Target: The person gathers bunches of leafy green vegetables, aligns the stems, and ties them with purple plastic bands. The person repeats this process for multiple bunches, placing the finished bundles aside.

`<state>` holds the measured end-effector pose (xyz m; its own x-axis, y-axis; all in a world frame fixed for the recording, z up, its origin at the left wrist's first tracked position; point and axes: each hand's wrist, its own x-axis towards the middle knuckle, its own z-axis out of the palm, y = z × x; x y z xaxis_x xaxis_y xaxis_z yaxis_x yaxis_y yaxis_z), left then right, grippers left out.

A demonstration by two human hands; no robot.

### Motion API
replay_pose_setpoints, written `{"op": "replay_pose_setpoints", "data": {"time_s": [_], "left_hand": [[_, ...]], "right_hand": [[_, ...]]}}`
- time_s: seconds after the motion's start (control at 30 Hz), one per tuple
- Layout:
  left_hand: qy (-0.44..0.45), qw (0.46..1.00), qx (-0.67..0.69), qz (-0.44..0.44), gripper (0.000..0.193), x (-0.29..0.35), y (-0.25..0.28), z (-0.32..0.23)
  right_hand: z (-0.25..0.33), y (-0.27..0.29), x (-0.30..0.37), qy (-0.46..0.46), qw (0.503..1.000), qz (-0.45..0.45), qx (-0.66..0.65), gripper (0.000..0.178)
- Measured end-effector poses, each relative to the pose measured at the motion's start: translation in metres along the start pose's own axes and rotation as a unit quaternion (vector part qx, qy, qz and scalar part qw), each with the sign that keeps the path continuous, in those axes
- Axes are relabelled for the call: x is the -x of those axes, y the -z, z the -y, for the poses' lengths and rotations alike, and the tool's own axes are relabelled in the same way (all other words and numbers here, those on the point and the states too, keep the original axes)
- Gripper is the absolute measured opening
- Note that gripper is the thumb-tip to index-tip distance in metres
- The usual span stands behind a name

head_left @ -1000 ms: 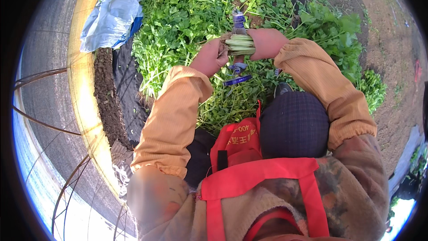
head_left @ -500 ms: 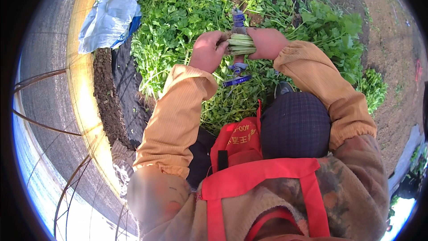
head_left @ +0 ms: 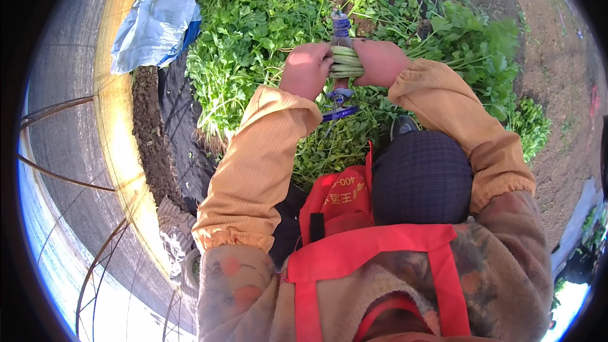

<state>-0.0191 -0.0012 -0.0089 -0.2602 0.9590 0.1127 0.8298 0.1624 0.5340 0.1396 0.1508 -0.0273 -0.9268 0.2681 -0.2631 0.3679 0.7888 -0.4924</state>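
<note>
Evidently, both hands attend to one bundle of pale stalks [head_left: 346,61], which lies crosswise between them, above the heap of leafy greens [head_left: 253,25]. The right hand [head_left: 381,63] wraps the bundle from its right side. Its fingers seem curved and pressed around the stalks, though their tips are hidden beneath. I judge that this hand carries most of the weight, because the leafy tops [head_left: 472,57], which appear to belong to the same bundle, spread out to the right behind it. The left hand [head_left: 305,69] is at the opposite end, with thumb and bent fingers drawn close together against the stalk ends. From this angle I cannot tell whether they pinch something or only press; such a position could keep the ends even.

A slim device with a purple-blue upper part [head_left: 341,28] shows on the far side of the bundle, and its blue strip [head_left: 341,113] on the near side. So the stalks cross over its middle, perhaps in order to rest there, but their contact is not clear to me. Both forearms wear orange sleeve covers [head_left: 244,164], probably against dirt. A white plastic bag [head_left: 157,28] lies at the left, beside the greens.
</note>
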Motion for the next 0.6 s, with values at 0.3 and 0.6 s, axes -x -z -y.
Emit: {"op": "replay_pose_setpoints", "data": {"time_s": [0.3, 0.6], "left_hand": [[-0.078, 0.987, -0.140, -0.016, 0.037, -0.007, 0.010, -0.007], [-0.041, 0.981, -0.129, 0.138, 0.054, -0.006, -0.025, 0.000]], "right_hand": [[0.003, 0.005, 0.002, 0.004, 1.000, -0.003, 0.008, 0.056], [0.002, -0.015, -0.008, 0.039, 0.975, -0.080, 0.204, 0.059]]}}
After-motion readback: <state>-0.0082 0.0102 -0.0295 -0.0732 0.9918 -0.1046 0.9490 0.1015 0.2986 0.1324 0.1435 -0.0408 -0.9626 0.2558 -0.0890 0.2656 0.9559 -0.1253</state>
